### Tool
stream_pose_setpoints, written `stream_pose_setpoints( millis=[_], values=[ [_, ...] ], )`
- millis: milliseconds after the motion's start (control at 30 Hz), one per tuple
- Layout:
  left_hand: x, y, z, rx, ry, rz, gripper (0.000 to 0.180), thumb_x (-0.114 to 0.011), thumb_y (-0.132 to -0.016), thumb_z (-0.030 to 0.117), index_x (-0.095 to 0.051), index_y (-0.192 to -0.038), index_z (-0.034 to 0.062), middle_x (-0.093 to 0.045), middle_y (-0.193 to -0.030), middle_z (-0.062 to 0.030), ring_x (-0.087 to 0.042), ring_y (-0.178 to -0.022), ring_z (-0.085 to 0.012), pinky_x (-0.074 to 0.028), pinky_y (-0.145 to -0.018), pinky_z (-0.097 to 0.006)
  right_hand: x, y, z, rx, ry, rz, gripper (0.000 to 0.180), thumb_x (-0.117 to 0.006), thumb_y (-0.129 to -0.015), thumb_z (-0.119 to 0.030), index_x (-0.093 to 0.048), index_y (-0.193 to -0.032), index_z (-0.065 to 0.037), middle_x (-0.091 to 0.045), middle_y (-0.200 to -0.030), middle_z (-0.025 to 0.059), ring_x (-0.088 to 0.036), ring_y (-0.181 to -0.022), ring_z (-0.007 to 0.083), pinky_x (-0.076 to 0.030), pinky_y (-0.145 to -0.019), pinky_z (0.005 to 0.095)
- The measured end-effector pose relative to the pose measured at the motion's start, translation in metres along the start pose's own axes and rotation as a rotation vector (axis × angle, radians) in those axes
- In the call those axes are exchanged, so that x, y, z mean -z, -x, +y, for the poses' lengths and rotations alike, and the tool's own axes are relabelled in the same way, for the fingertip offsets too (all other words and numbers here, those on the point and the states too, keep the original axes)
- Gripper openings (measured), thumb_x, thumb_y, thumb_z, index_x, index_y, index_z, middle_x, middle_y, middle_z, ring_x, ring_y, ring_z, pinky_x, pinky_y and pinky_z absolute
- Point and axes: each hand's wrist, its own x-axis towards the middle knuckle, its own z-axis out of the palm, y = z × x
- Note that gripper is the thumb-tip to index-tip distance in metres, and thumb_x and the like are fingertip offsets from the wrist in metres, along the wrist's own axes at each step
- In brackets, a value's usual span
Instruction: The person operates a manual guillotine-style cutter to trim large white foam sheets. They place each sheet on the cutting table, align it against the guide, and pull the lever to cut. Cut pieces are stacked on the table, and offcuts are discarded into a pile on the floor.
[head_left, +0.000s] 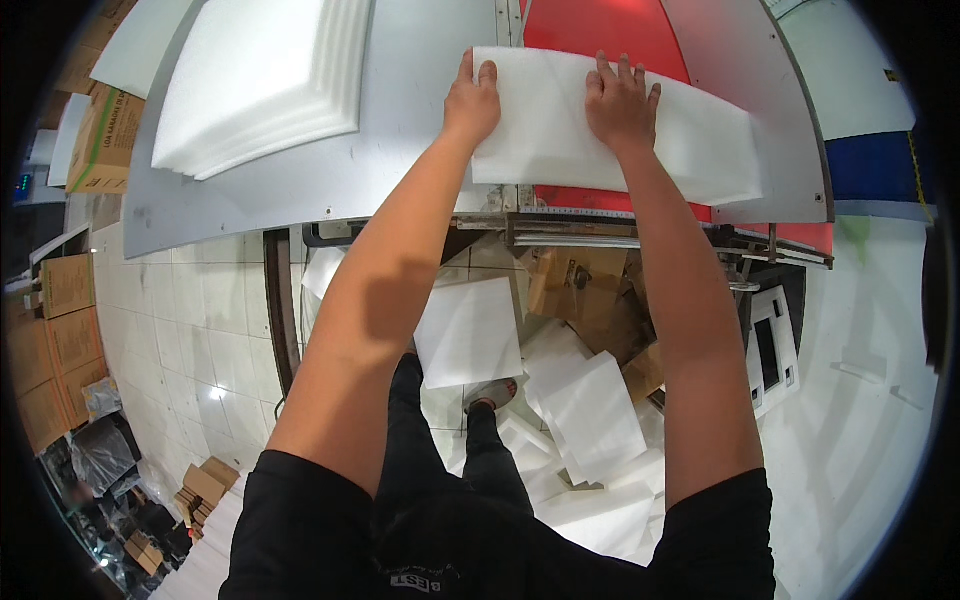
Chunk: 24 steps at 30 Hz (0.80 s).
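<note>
A long white foam block [545, 130] lies across the work table, partly over its red surface [610, 28]. At the block's left end is my left hand [472, 108], its thumb on the top face and its fingers along the end edge, gripping that corner. My right hand [620, 108] rests on the block right of its middle, palm down with fingers spread. The block hides part of the red surface and the metal seam beneath it.
A stack of white foam sheets [265, 85] stands on the grey table [410, 150] at left. A ruled metal strip [575, 211] edges the table's front. Foam offcuts [590, 415] and a cardboard box [580, 285] lie below. More cartons [62, 335] are piled at far left.
</note>
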Motion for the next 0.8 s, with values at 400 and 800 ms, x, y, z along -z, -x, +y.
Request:
stream_pose_setpoints(
  millis=[400, 800],
  values=[
    [0.002, 0.006, -0.013, -0.011, 0.034, 0.028, 0.070, -0.044, -0.103, 0.049, -0.031, -0.158, 0.0091, -0.054, -0.144, -0.0249, -0.050, -0.135, -0.0422, -0.038, -0.113, -0.044, -0.009, 0.009, -0.002, -0.008, -0.079, 0.092, 0.051, -0.034, -0.104, -0.037, -0.048, -0.151, -0.022, -0.041, -0.159, 0.0110, -0.032, -0.150, 0.0318, -0.018, -0.125, 0.0533],
    [-0.001, 0.014, -0.020, -0.003, 0.033, 0.001, 0.070, -0.041, -0.103, 0.048, -0.028, -0.159, 0.0081, -0.048, -0.150, -0.0246, -0.045, -0.139, -0.0401, -0.035, -0.117, -0.043, -0.010, 0.019, -0.002, -0.010, -0.029, 0.095, 0.052, -0.033, -0.104, -0.038, -0.046, -0.152, -0.023, -0.042, -0.159, 0.0101, -0.033, -0.149, 0.0312, -0.020, -0.124, 0.0539]
  ],
)
